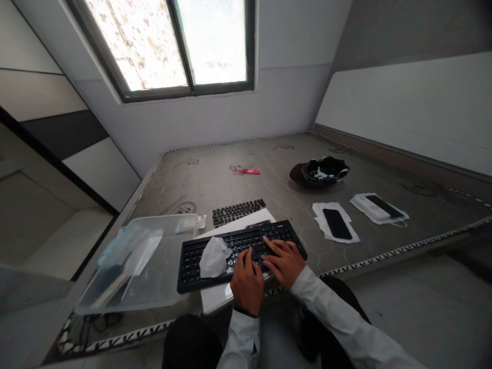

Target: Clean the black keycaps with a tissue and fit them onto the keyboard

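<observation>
A black keyboard (pixel 246 241) lies tilted across a white flat box (pixel 217 300) in front of me. My left hand (pixel 248 284) rests on its lower middle, fingers stretched forward over the keys and slightly apart. On the right part of the keyboard lies my right hand (pixel 286 261), fingers spread, with the fingertips near those of the left. A crumpled white cloth or tissue (pixel 215 258) sits on the keys left of my hands. Pale spots show among the keys beside it. Behind the box, rows of black keys (pixel 238 211) lie on the mattress (pixel 215 179). Whatever is under my fingertips is hidden.
A clear plastic bin (pixel 161 287) stands at left with flat pieces inside. To the right are a black phone (pixel 337 224) on white paper, another white-and-black device (pixel 378 206) on paper, and a dark cap (pixel 325 171) holding white items. A red packet (pixel 248 170) lies farther back.
</observation>
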A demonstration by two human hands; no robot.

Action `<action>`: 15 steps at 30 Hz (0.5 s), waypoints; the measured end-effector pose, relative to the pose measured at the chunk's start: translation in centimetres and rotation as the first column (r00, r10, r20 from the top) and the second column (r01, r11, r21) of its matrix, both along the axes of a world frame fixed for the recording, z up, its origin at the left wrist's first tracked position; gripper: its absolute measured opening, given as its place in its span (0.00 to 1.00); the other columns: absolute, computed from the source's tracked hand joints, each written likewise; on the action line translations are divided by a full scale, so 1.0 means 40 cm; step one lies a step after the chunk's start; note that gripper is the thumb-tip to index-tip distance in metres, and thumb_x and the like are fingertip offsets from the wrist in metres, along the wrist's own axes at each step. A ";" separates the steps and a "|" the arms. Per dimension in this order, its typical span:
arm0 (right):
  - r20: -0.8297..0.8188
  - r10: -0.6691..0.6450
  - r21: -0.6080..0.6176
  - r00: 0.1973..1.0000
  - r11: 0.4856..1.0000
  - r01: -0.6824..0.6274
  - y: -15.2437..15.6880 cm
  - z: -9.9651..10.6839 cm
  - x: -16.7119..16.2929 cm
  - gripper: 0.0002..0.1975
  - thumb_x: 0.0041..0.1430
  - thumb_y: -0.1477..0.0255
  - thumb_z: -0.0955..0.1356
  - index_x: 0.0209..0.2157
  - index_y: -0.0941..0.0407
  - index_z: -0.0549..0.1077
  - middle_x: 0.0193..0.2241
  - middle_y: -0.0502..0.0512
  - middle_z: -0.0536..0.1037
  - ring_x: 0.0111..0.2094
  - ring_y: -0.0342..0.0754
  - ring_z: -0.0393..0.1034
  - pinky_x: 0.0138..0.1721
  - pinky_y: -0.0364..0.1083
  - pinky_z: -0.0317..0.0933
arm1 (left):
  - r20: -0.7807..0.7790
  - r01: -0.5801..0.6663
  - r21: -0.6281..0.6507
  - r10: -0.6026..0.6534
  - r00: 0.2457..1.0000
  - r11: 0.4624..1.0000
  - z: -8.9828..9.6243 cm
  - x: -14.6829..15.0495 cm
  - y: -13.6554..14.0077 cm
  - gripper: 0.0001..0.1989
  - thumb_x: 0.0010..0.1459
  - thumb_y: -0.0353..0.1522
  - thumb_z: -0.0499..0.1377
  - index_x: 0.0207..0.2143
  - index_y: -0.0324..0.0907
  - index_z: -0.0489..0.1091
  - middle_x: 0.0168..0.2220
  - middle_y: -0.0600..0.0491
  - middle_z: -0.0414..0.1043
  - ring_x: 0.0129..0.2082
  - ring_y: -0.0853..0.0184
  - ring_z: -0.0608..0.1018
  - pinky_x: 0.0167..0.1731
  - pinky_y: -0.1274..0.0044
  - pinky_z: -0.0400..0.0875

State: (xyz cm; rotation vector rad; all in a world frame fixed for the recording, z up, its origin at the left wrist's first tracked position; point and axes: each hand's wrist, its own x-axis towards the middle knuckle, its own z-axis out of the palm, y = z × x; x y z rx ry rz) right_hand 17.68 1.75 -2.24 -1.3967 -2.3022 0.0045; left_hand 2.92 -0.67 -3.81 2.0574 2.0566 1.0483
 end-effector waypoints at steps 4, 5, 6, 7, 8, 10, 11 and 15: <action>-0.023 -0.038 -0.014 0.999 0.999 0.038 0.005 -0.007 0.002 0.15 0.61 0.63 0.62 0.48 0.47 0.72 0.60 0.54 0.62 0.53 0.55 0.59 0.49 0.55 0.47 | -0.036 -0.007 0.003 0.007 0.999 1.000 -0.005 0.006 0.004 0.19 0.59 0.25 0.51 0.52 0.42 0.65 0.50 0.49 0.68 0.49 0.63 0.71 0.47 0.72 0.69; -0.019 -0.054 -0.025 0.998 0.998 0.054 0.011 -0.006 0.002 0.17 0.61 0.62 0.62 0.50 0.47 0.71 0.60 0.54 0.61 0.54 0.56 0.58 0.49 0.55 0.47 | -0.051 -0.013 0.001 0.013 0.999 1.000 -0.006 0.008 0.005 0.18 0.59 0.26 0.51 0.52 0.42 0.66 0.50 0.48 0.68 0.48 0.63 0.72 0.47 0.72 0.69; -0.015 -0.067 -0.036 0.998 0.997 0.067 0.017 -0.005 0.002 0.17 0.61 0.62 0.62 0.51 0.47 0.70 0.61 0.55 0.60 0.54 0.56 0.58 0.49 0.56 0.47 | -0.067 -0.022 0.000 0.022 0.998 1.000 -0.006 0.010 0.006 0.18 0.59 0.26 0.51 0.52 0.42 0.66 0.50 0.48 0.68 0.48 0.62 0.72 0.46 0.72 0.69; -0.011 -0.074 -0.046 0.997 0.996 0.073 0.024 -0.003 0.003 0.17 0.61 0.61 0.62 0.51 0.46 0.70 0.61 0.55 0.59 0.54 0.57 0.57 0.49 0.56 0.47 | -0.082 -0.031 -0.001 0.031 0.996 1.000 -0.006 0.012 0.007 0.18 0.59 0.26 0.51 0.52 0.43 0.66 0.50 0.48 0.69 0.48 0.62 0.72 0.46 0.72 0.70; -0.009 -0.071 -0.058 0.997 0.996 0.070 0.030 -0.002 0.005 0.17 0.61 0.61 0.62 0.50 0.46 0.70 0.62 0.55 0.58 0.55 0.57 0.57 0.49 0.56 0.47 | -0.097 -0.039 -0.002 0.038 0.995 0.999 -0.005 0.014 0.008 0.18 0.59 0.26 0.51 0.52 0.43 0.66 0.50 0.49 0.69 0.48 0.62 0.72 0.45 0.72 0.70; -0.015 -0.043 -0.082 0.999 0.996 0.042 0.039 0.003 0.011 0.16 0.60 0.60 0.62 0.49 0.45 0.71 0.62 0.54 0.57 0.55 0.58 0.56 0.48 0.56 0.47 | -0.124 -0.050 -0.002 0.050 0.991 0.999 -0.005 0.017 0.010 0.18 0.59 0.27 0.51 0.52 0.44 0.66 0.50 0.49 0.69 0.48 0.62 0.72 0.44 0.72 0.70; -0.022 -0.019 -0.092 1.000 0.996 0.017 0.041 0.007 0.016 0.16 0.60 0.60 0.63 0.48 0.44 0.71 0.62 0.54 0.57 0.55 0.57 0.56 0.48 0.56 0.46 | -0.137 -0.055 -0.004 0.054 0.989 0.998 -0.005 0.018 0.011 0.19 0.59 0.27 0.51 0.52 0.44 0.66 0.50 0.50 0.69 0.47 0.62 0.73 0.44 0.73 0.70; -0.112 -0.005 -0.072 0.994 0.997 -0.003 0.060 0.038 0.050 0.15 0.60 0.60 0.63 0.47 0.44 0.71 0.59 0.53 0.63 0.53 0.55 0.58 0.49 0.56 0.44 | -0.187 -0.074 -0.011 0.070 0.980 0.997 -0.009 0.022 0.018 0.18 0.60 0.28 0.50 0.53 0.45 0.65 0.51 0.51 0.68 0.48 0.63 0.73 0.43 0.73 0.70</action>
